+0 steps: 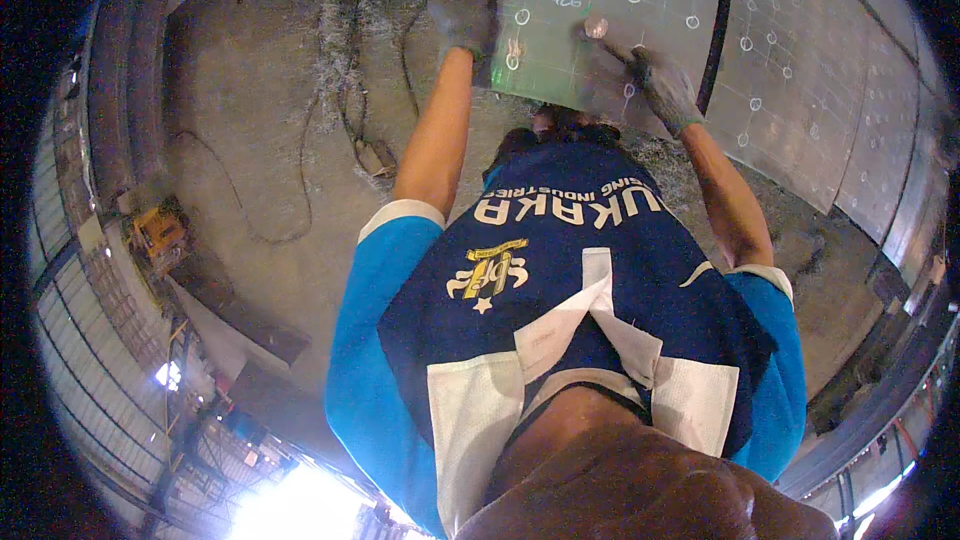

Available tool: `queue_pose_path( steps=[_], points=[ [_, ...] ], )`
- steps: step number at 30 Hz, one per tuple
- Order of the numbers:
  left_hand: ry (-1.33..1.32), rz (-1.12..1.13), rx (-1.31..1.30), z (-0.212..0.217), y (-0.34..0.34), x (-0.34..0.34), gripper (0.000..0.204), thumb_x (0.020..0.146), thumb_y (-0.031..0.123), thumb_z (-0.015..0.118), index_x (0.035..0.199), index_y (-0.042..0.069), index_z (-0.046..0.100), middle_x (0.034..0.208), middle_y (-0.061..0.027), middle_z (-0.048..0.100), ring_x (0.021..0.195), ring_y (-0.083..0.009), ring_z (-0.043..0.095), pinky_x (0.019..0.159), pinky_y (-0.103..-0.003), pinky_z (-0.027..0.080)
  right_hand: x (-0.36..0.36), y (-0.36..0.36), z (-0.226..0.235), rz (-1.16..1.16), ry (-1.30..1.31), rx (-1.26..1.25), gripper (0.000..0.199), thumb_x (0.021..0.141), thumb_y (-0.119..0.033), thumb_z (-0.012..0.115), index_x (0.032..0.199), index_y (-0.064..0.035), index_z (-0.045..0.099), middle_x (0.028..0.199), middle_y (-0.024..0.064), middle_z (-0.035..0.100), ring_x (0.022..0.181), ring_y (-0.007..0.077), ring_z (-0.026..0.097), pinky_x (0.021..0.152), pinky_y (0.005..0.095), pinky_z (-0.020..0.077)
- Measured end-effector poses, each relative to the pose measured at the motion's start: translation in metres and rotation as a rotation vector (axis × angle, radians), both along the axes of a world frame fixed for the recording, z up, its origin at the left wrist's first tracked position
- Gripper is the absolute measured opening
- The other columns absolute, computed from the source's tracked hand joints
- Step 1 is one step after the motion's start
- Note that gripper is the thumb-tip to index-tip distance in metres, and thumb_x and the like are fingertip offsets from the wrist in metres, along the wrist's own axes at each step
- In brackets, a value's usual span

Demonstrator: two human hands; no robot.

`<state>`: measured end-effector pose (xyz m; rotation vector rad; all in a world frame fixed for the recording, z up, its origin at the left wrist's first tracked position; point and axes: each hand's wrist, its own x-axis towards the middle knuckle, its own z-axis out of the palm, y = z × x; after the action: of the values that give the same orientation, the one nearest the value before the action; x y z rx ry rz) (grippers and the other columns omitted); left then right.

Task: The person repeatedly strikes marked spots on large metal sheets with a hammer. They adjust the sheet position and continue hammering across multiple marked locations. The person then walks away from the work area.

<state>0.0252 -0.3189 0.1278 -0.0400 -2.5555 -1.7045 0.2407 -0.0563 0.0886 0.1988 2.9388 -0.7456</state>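
Observation:
A grey metal plate (560, 40) marked with white chalk circles and thin lines lies in front of me. At its left edge is my left hand (464, 12) in a dark grey glove, the fingers curled in; what they hold, if anything, is hidden. My right hand (665, 90), gloved too, is wrapped round the dark handle of a hammer-like tool (597, 28). The tool's round, shiny end shows over the right part of the plate, partly smeared by motion. I cannot tell whether it touches the surface.
Right of a dark gap is another chalk-marked plate (770, 70). On the grey floor at left run thin cables (305, 180), with a small boxy object (375, 157) among them. A yellow machine (160, 230) stands farther left, near dark steel beams (125, 60).

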Motion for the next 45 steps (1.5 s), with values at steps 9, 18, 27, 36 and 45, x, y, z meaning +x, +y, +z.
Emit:
queue_pose_path(
  steps=[9,18,27,36,45],
  points=[
    [0.037,0.040,-0.057,-0.035,0.016,-0.063,0.034,0.096,0.022,0.067,0.122,0.000,0.067,0.111,-0.0155,0.070,0.102,-0.0271,0.064,0.091,-0.039,0.051,-0.015,0.010,-0.004,0.086,-0.097,0.065,0.039,0.096,-0.018,0.058,0.132,-0.0038,0.062,0.121,0.0212,0.069,0.107,0.0402,0.067,0.091,0.0485,0.0538],
    [-0.094,0.060,0.040,-0.068,0.015,-0.069,0.037,0.093,0.031,0.071,0.117,0.002,0.070,0.108,-0.0112,0.070,0.098,-0.0254,0.063,0.088,-0.036,0.051,-0.003,0.014,-0.013,0.161,-0.070,0.094,0.034,0.094,-0.015,0.057,0.127,-0.0090,0.063,0.118,0.0182,0.069,0.109,0.0394,0.065,0.092,0.0519,0.0505],
    [0.084,0.005,-0.203,-0.128,-0.024,-0.116,0.040,0.085,0.035,0.075,0.108,0.004,0.071,0.104,-0.0189,0.073,0.092,-0.0366,0.070,0.080,-0.048,0.055,0.012,0.027,-0.092,0.216,0.264,0.110,0.022,0.097,-0.021,0.053,0.110,-0.0074,0.064,0.102,0.0235,0.069,0.096,0.0438,0.067,0.081,0.0537,0.0504],
    [-0.090,0.053,-0.081,-0.090,-0.008,-0.084,0.055,0.095,0.036,0.069,0.136,-0.001,0.064,0.130,-0.0193,0.068,0.119,-0.0332,0.064,0.103,-0.040,0.049,-0.006,0.011,-0.022,0.092,0.073,0.071,0.027,0.098,-0.022,0.055,0.119,-0.0084,0.064,0.104,0.0227,0.070,0.099,0.0436,0.067,0.082,0.0532,0.0509],
    [0.164,-0.049,-0.171,-0.061,0.003,-0.079,0.055,0.095,0.030,0.068,0.138,-0.004,0.059,0.131,-0.0234,0.067,0.122,-0.0338,0.064,0.106,-0.043,0.047,-0.028,0.012,-0.011,0.089,-0.016,-0.173,0.037,0.105,-0.029,0.048,0.132,-0.0070,0.060,0.120,0.0218,0.066,0.108,0.0402,0.065,0.091,0.0500,0.0499]
  ],
)
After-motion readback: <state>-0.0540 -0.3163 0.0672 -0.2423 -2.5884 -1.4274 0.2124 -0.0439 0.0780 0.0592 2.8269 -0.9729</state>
